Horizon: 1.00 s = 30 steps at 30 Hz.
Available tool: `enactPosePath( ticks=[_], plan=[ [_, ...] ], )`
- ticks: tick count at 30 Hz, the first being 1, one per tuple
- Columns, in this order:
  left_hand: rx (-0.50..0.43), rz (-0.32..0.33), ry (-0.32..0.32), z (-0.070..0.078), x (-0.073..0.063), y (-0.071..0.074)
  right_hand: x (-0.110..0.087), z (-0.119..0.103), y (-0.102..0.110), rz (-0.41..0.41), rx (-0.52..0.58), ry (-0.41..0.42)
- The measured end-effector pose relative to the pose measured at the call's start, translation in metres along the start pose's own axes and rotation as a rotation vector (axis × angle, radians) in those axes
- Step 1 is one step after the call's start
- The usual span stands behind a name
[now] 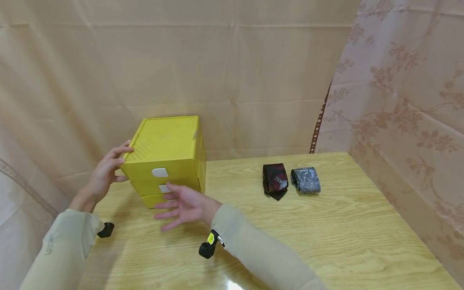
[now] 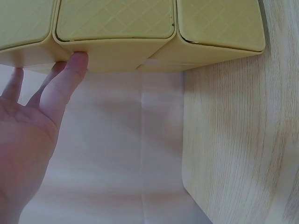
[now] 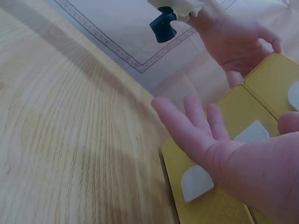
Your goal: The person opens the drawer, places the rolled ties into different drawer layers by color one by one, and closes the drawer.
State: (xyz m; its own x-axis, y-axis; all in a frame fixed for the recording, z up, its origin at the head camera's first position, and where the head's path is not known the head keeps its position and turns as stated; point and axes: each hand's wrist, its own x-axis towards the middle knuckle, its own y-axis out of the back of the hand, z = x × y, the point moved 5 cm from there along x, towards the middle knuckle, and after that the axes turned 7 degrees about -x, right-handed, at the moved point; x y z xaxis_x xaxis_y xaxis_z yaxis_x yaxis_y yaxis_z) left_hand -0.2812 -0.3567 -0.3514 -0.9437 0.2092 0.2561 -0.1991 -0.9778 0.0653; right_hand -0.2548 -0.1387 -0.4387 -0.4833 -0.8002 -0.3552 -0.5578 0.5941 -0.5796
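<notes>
A yellow three-drawer box point(image 1: 163, 139) stands on the table with its drawer fronts facing me, each with a white handle point(image 1: 160, 172). My left hand point(image 1: 105, 173) rests against its left side, fingers point(image 1: 117, 151) reaching the top left edge. In the left wrist view, the fingertips of the left hand point(image 2: 28, 126) touch the box's side wall point(image 2: 117, 56). My right hand point(image 1: 185, 205) is held before the lower drawers with its fingers spread and nothing in it. Seen from the right wrist, the right hand point(image 3: 233, 158) partly hides the handles point(image 3: 196, 183).
To the right on the wooden table point(image 1: 246, 225) lie a dark red and black rolled necktie point(image 1: 275, 179) and a grey patterned rolled necktie point(image 1: 307, 180). A beige curtain point(image 1: 253, 80) hangs behind the table, and a floral one point(image 1: 406, 108) hangs along the right.
</notes>
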Motion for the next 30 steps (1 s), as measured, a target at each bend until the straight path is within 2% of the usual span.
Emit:
enactPosePath(
  ticks=[4,10,17,24,30],
  plan=[
    [0.015,-0.005,-0.002,0.001,-0.001,0.001,0.003,0.000,-0.005,0.012,0.010,-0.002],
    [0.030,-0.014,0.020,0.000,-0.001,0.001,0.006,0.001,-0.005,0.060,0.083,-0.014],
    [0.028,-0.021,0.001,0.001,-0.001,0.001,0.009,0.000,-0.003,0.090,0.069,-0.020],
    [0.003,-0.015,-0.007,0.001,-0.001,0.000,0.012,0.000,-0.001,0.073,0.016,-0.020],
    [-0.003,-0.011,-0.012,0.001,-0.001,0.000,0.014,0.001,-0.001,0.054,0.017,-0.014]
  ],
)
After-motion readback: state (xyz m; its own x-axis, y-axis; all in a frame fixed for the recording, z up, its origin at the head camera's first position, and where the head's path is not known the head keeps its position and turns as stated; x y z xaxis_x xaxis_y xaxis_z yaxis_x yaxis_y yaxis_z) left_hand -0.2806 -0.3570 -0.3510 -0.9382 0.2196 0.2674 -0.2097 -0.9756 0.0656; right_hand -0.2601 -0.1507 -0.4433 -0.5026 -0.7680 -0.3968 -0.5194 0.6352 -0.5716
